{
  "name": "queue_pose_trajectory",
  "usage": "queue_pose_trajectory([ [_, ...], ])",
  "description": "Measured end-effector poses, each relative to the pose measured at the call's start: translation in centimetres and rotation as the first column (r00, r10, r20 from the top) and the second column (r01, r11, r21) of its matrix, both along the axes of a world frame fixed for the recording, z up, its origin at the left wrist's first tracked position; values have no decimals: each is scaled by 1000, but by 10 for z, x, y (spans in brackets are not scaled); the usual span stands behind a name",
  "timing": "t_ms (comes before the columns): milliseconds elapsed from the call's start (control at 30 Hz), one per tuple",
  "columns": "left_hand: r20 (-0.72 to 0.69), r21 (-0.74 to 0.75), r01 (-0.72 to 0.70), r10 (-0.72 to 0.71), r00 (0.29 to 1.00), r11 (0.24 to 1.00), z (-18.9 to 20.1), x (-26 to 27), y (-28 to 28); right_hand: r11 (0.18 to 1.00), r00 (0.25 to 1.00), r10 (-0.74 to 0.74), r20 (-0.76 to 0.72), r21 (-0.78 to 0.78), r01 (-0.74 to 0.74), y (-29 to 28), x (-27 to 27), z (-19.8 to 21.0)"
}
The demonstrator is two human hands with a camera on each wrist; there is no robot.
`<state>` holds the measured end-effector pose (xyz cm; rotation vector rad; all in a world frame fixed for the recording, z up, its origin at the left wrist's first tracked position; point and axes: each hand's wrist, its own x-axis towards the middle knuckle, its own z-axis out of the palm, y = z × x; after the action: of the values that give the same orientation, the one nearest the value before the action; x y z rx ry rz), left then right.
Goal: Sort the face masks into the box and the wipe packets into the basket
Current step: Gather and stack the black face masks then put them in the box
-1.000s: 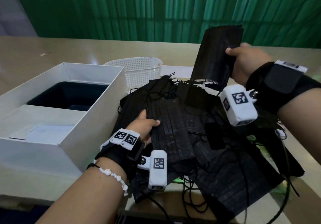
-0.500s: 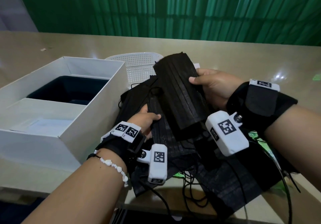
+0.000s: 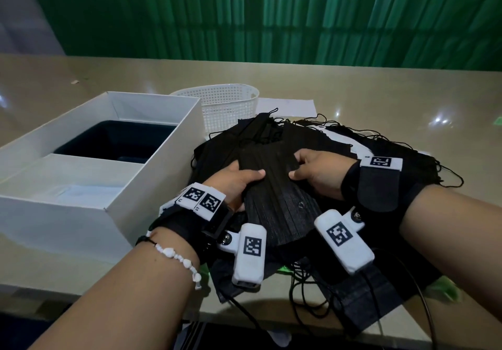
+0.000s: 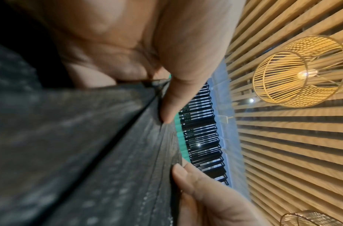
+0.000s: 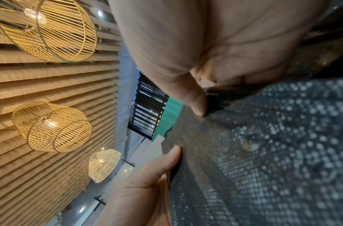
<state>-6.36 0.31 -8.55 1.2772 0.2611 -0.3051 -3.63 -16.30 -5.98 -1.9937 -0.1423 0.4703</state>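
I had both hands on one stack of black face masks [image 3: 277,194], lifted a little above the heap of masks [image 3: 339,290] that covered the near right part of the table [image 3: 407,97]. My left hand [image 3: 233,184] pinched the stack's left edge, thumb lying flat across the top and the fingers tucked underneath; my right hand [image 3: 317,173] pinched the right edge the same way, thumb on top. In the left wrist view the thumb [image 4: 178,97] pressed on the pleated fabric, with the right hand's fingers [image 4: 196,183] meeting the far edge. The right wrist view showed its own thumb [image 5: 196,100] on the cloth and the left hand's thumb [image 5: 166,160] opposite.

The white box [image 3: 152,184] stood just to the left of the heap, its near right corner close to my left wrist. Its top was open, with a dark compartment [image 3: 116,143] at the back and a white panel over the front part. The white mesh basket [image 3: 225,107] stood behind the heap, touching or nearly touching the box's far right corner; I could not tell which. A white sheet [image 3: 285,105] lay flat to the right of the basket.

The heap's near edge hung over the table's front edge, and loose ear loops [image 3: 301,284] trailed there. Something green [image 3: 445,290] peeped from under the masks at the right, too covered to identify. Bare tabletop lay beyond the basket and to the far right, up to the green curtain [image 3: 271,15].
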Motion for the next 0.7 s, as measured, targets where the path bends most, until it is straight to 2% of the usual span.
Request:
queue_pose_trajectory([
  [167, 123, 33, -76, 71, 990, 997, 17, 3, 2, 989, 997, -71, -11, 133, 72, -10, 0, 0],
  [300, 198, -208, -113, 155, 968, 971, 41, 1, 0, 978, 991, -120, 56, 176, 109, -26, 4, 0],
  [400, 232, -383, -100, 201, 952, 918, 56, 4, -7, 961, 998, 12, -65, 277, 6, -36, 5, 4],
  [500, 265, -472, -65, 212, 941, 879, 63, 6, -17, 915, 985, 115, -130, 399, -55, -47, 2, 11],
  [600, 272, -485, -71, 227, 935, 872, 59, 5, -22, 900, 995, 45, -87, 436, -2, -57, -2, 17],
  [700, 241, -408, -54, 165, 956, 911, 47, 3, -18, 900, 992, -110, -67, 417, 128, -75, 1, 15],
])
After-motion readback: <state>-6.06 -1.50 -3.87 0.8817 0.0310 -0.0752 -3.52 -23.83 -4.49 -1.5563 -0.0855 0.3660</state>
